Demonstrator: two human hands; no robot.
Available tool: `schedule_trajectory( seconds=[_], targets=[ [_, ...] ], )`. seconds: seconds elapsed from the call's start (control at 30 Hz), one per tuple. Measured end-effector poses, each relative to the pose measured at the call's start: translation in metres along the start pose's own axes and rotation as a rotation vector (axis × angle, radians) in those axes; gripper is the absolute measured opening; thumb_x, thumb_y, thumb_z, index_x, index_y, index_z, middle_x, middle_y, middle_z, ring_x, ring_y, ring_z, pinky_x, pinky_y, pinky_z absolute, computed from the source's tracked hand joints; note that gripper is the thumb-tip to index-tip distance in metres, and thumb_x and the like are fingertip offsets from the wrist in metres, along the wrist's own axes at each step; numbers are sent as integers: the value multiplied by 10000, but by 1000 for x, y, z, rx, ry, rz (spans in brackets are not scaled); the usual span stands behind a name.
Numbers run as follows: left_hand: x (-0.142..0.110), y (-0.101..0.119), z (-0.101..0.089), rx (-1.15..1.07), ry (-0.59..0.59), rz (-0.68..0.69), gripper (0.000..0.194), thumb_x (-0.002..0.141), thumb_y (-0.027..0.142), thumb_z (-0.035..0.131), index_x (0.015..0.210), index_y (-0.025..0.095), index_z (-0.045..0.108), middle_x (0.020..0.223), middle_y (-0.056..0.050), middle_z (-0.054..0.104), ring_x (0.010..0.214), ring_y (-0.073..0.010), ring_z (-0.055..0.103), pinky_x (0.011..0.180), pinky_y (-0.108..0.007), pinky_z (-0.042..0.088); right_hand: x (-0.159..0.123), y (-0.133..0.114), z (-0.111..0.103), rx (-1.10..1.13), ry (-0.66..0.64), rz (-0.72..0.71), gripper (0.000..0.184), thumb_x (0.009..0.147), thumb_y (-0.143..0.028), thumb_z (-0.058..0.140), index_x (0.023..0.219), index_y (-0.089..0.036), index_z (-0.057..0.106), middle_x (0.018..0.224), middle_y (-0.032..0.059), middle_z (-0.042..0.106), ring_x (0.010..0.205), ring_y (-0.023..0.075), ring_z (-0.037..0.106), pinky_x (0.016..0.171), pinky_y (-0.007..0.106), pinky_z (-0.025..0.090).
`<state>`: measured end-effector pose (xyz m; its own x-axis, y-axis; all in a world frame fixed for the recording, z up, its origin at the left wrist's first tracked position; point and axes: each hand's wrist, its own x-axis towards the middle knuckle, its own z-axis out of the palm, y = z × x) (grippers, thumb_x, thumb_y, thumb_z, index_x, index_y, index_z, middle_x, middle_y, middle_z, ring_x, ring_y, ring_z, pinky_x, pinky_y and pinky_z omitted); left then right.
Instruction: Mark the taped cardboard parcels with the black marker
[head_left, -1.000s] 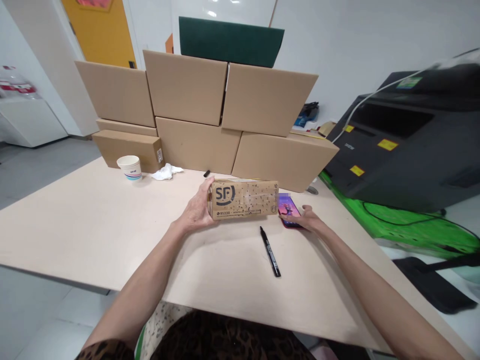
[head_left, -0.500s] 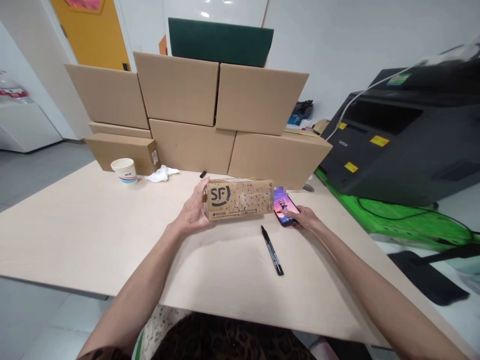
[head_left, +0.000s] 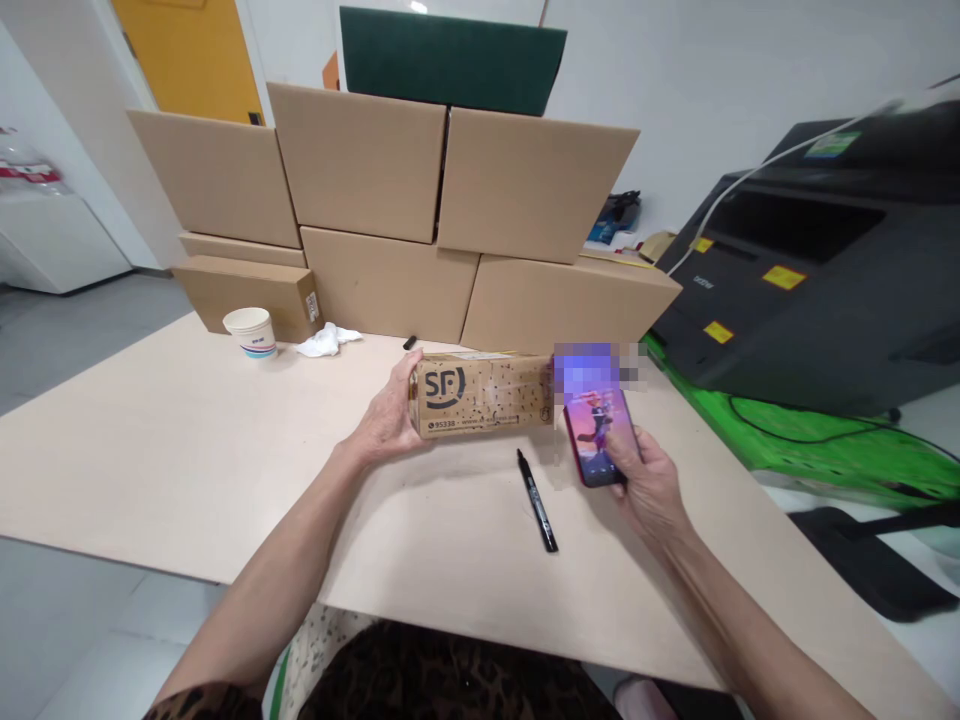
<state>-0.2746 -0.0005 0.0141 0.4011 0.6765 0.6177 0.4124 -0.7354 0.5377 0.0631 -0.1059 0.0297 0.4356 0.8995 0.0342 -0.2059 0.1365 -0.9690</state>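
Note:
A small brown parcel box [head_left: 484, 394] printed with "SF" stands on the beige table [head_left: 150, 440]. My left hand [head_left: 390, 415] grips its left end, fingers wrapped round the edge. My right hand [head_left: 645, 480] holds a phone [head_left: 596, 435] with a lit screen, lifted off the table just right of the box. A black marker pen [head_left: 537, 500] lies on the table between my hands.
Large cardboard boxes [head_left: 450, 220] are stacked along the table's far side, with a green folder [head_left: 450, 60] on top. A paper cup [head_left: 251, 332] and crumpled tissue [head_left: 326, 341] sit at the back left. A black printer [head_left: 817, 270] stands at the right.
My right hand has picked the phone up from the table and drawn it toward me. My left hand stays on the box.

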Motion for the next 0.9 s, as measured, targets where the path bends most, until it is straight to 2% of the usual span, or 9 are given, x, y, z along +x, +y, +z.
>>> schedule_trajectory(
  seconds=[0.13, 0.23, 0.37, 0.57, 0.73, 0.83, 0.9],
  targets=[
    [0, 0, 0, 9, -9, -8, 1233, 670, 366, 852, 1637, 312, 90, 1664, -215, 327, 1363, -423, 583, 1026, -618, 577, -26, 4, 38, 60, -133, 53, 576, 494, -539, 1021, 794, -209, 656, 734, -16, 726, 529, 102, 630, 485, 212, 564],
    [0, -1, 1, -8, -10, -8, 1247, 666, 381, 863, 1640, 345, 85, 1667, -195, 344, 1355, -418, 593, 1026, -624, 578, -36, 12, 58, 89, -219, 94, 545, 526, -519, 1015, 817, -208, 675, 768, -8, 752, 599, 117, 680, 572, 223, 594],
    [0, 1, 1, -22, -6, -25, 1260, 653, 393, 886, 1636, 374, 99, 1674, -184, 341, 1347, -428, 597, 990, -632, 596, -40, 21, 72, 106, -277, 130, 526, 549, -506, 1009, 810, -206, 665, 796, -7, 765, 619, 113, 684, 588, 215, 583],
    [0, 6, 0, -30, -12, -42, 1229, 669, 397, 871, 1632, 349, 109, 1663, -189, 346, 1362, -422, 583, 1007, -631, 585, -41, 24, 77, 87, -278, 102, 517, 572, -519, 994, 798, -212, 643, 795, -12, 755, 636, 124, 687, 606, 233, 587],
    [0, 4, 1, -29, -13, -15, 1242, 661, 364, 869, 1630, 356, 93, 1659, -198, 337, 1376, -432, 565, 1007, -646, 579, -41, 18, 75, 85, -231, 86, 544, 533, -517, 1008, 823, -207, 667, 781, -12, 749, 614, 120, 674, 597, 236, 592],
    [0, 4, 0, -21, -17, 0, 1244, 664, 335, 857, 1633, 339, 77, 1665, -212, 318, 1385, -438, 554, 1001, -630, 583, -36, 9, 66, 90, -150, 44, 580, 502, -530, 1017, 834, -207, 668, 769, -12, 738, 585, 110, 657, 524, 209, 560],
    [0, 5, -1, -16, -20, 0, 1236, 668, 320, 852, 1632, 330, 80, 1670, -218, 305, 1379, -435, 561, 994, -609, 592, -27, 3, 54, 88, -51, -10, 609, 480, -552, 1018, 833, -207, 662, 740, -23, 707, 513, 82, 592, 407, 171, 465]
  ],
)
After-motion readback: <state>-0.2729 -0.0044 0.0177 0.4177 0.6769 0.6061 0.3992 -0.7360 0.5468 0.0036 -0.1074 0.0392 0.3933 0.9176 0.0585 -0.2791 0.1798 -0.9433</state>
